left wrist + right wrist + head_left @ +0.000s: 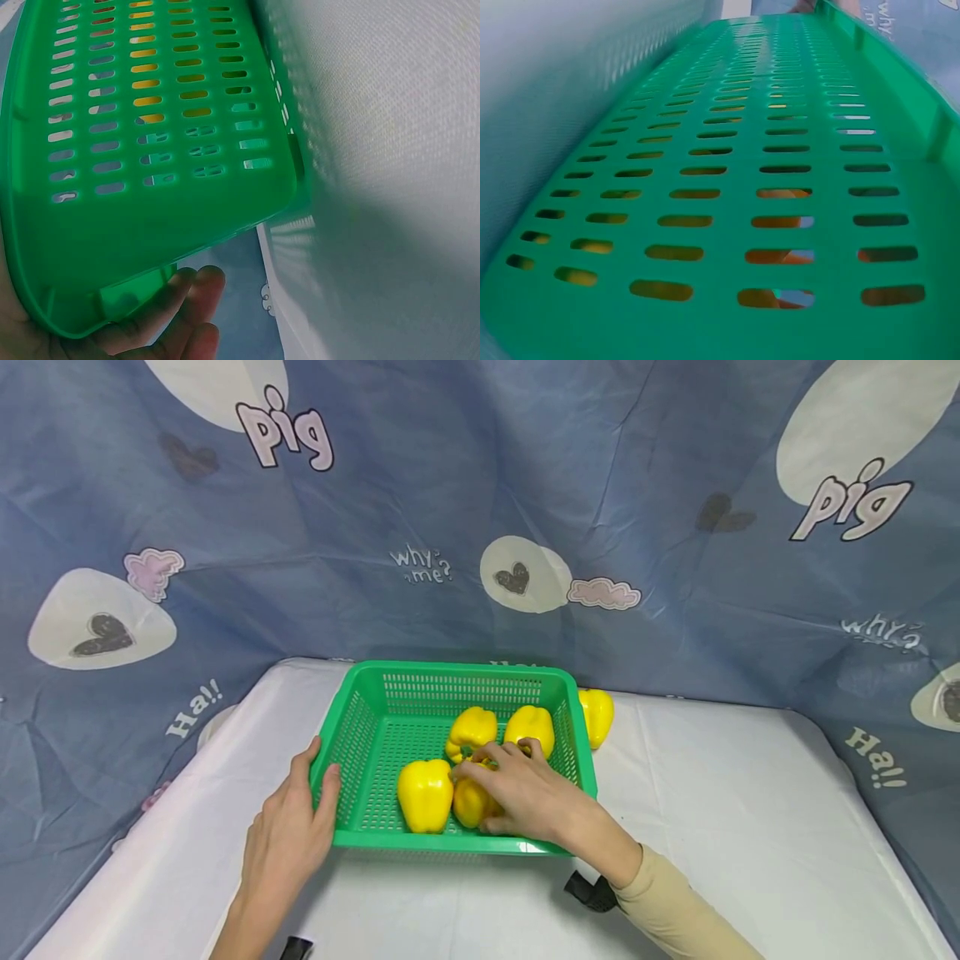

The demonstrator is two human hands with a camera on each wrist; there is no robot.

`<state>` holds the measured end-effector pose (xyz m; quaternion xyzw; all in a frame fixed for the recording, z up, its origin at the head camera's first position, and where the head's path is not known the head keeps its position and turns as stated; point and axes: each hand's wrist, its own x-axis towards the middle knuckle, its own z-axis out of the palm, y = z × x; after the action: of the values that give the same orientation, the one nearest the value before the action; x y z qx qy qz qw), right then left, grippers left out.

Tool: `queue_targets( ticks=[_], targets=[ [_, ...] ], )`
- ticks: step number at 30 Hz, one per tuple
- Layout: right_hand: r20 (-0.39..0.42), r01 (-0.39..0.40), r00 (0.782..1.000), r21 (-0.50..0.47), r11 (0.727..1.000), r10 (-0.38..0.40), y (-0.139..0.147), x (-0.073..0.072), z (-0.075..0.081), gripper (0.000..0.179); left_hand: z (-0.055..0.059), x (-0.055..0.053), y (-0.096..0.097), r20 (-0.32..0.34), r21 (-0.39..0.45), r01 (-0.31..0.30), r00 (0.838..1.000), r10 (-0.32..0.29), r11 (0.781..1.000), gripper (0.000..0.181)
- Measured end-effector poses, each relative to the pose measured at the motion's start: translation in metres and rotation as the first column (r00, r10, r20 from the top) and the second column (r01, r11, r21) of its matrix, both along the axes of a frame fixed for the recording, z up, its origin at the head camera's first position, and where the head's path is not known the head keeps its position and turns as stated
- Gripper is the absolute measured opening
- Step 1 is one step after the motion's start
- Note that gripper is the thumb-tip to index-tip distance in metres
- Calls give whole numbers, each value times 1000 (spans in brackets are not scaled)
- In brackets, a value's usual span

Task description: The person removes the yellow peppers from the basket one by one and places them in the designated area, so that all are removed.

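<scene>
A green slotted basket (457,693) sits on the white-covered bench (750,827), toward its far middle, in front of a blue printed cloth backdrop (465,485) with hearts, clouds and the words "pig" and "why me?". The left hand (288,827) rests against the basket's near left corner, thumb up along the rim and over its edge, fingers down the outer wall; the left wrist view shows fingertips (187,300) curled under the rim of that corner, so this grip is closed round the basket's edge. The right hand (517,789) reaches over the near right wall into the basket, its fingers curved down over a yellow bell pepper (471,802) lying at the near side, the grip wrapped on that pepper from above. Just left of it and touching stands a second pepper (424,793), upright. Two more peppers lie behind the right hand's fingertips, one left (471,731) and one right (529,727), close together. A fifth pepper (597,716) stands outside the basket on the bench, just beside its far right corner. The right wrist view is filled by the basket's slotted wall (765,187) seen from outside, with yellow and orange showing through the slots. A beige sleeve (682,910) covers the right forearm, with a black strap (592,893) at the wrist
</scene>
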<state>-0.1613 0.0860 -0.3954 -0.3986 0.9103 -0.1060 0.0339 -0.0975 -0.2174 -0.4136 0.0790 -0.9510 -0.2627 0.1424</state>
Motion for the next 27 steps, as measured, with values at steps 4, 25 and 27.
queue_targets(
  ticks=[4, 25, 27],
  targets=[
    [19, 2, 1000, 29, 1000, -3, -1, -1, 0, 63, -1, 0, -1, 3, 2, -1, 1000, 1, 1000, 61],
    [-39, -51, 998, 34, 998, 52, -2, 0, 2, 67, -1, 0, -1, 0, 0, 3, 1000, -3, 1000, 62],
    [-36, -57, 998, 35, 998, 59, -1, 0, 2, 67, -1, 0, -1, 2, 2, 2, 1000, -2, 1000, 62]
  ],
)
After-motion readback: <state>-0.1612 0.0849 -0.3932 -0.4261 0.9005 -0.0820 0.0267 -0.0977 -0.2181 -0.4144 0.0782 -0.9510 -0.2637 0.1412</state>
